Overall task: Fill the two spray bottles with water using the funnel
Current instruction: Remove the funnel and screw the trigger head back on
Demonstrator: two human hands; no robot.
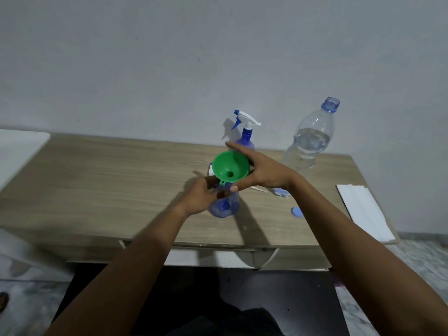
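Head view. On the wood-grain bench, the near bottle, of translucent blue plastic and rounded in body, is gripped about its shoulder by the left hand, its long axis upright. The funnel, a smooth green plastic cone with a small tab at its rim, is held directly above the bottle's neck by the right hand; the rim is spanned by thumb and fingers, and the mouth is tilted toward the camera. Whether the spout is already seated in the neck cannot be told, as the junction is hidden. Seating is judged to depend on the spout being brought in line with the bottle's upright axis.

The far bottle, with its white trigger head fitted, is seen just behind the funnel. The water bottle, clear, ribbed, uncapped and partly filled, is placed well to the right, nearer the right hand. Its blue cap is lying on the bench.
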